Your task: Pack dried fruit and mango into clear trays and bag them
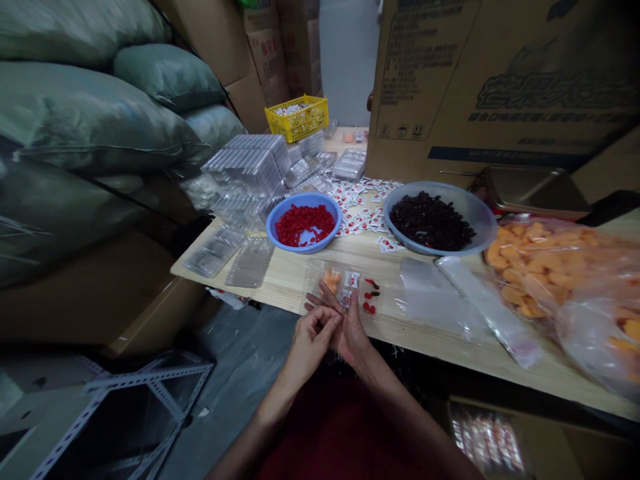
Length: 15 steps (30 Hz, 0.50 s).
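Observation:
My left hand has its thumb and fingers pinched together against my other palm; what lies between them, if anything, is too small to name. Beside it, my right hand is turned palm up with its fingers spread, near the table's front edge. Just beyond both hands lies a clear plastic tray holding orange pieces, white printed packets and red and dark pieces in separate compartments. Past it stand a blue bowl of red pieces and a larger bowl of dark pieces.
Stacked clear trays, a yellow basket and scattered packets lie farther back. At right are a bag of orange pieces, a plastic sleeve and a metal scale. A large carton stands behind; sacks fill the left.

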Motion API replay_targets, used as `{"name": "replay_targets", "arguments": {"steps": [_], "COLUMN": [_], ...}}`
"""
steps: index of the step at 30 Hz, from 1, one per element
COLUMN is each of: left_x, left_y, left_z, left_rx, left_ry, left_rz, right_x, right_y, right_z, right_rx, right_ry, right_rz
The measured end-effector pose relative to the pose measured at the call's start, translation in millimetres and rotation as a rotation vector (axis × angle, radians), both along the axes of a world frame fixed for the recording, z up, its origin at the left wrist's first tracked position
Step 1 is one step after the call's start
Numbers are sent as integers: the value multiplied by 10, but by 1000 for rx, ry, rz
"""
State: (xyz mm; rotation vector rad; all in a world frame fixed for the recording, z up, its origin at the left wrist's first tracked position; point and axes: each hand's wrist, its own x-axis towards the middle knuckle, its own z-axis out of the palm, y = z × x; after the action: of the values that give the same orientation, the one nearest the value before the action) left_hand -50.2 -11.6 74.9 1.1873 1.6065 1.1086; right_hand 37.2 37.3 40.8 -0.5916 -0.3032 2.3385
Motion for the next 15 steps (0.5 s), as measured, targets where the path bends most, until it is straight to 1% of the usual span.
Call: {"name": "replay_targets", "arguments": {"steps": [5,7,9,12,14,15], "left_x": [38,14,-70,-357,-655,-828], "left_y": [-49,-61,-66,-54,-5,44], "left_z": [86,103,100,82,75,72], "left_rx": [86,104,109,114,123,118], "left_ry": [318,381,388,385,450,524], "left_rz": [-60,-69,-24,138,260,314], "right_x": [-10,-56,-166,-453,-664,-750], "right_y": [-35,-53,-61,-54,-42,-32], "right_z": [30,31,13,-52,-119,-158], "right_rx": [54,55,56,101,131,139], "right_ry": [-40,-37,-16,-2,-25,-47], "right_rz": [31,64,94,125,141,147]}}
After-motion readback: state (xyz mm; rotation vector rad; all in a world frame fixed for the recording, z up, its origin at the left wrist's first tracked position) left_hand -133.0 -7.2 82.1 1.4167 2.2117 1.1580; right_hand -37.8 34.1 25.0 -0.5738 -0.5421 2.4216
